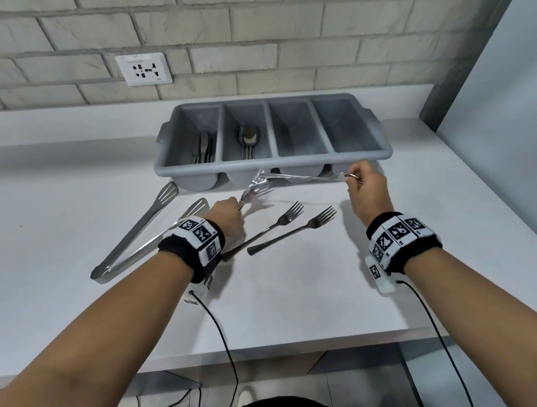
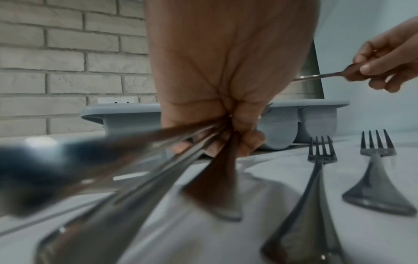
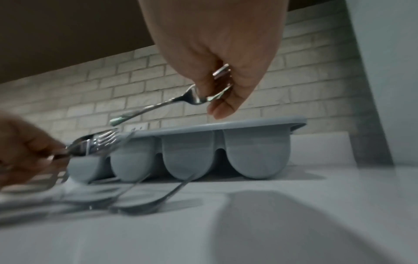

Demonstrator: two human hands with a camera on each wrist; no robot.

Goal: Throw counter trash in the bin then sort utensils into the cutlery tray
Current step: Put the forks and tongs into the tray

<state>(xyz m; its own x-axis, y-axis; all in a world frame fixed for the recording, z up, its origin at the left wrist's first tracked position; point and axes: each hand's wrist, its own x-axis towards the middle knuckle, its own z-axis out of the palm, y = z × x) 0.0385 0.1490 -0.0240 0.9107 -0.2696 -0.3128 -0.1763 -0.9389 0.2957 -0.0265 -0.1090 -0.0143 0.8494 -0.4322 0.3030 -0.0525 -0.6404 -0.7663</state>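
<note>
My left hand (image 1: 230, 210) grips a bunch of forks (image 1: 255, 193) by the handles; my right hand (image 1: 365, 186) pinches one fork (image 1: 294, 177) by its tines, freeing its handle. Cutlery tray (image 1: 365, 155) waits by the tabletop's back edge.

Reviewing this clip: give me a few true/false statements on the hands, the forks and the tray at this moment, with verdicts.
1. The left hand grips a bunch of forks. True.
2. The right hand is empty. False: it holds a single fork by the tine end.
3. Two loose forks lie on the counter. True.
4. All four compartments of the cutlery tray hold utensils. False: only the two left ones do; the right two show none.
5. The tongs lie inside the tray. False: they lie on the counter.
</note>
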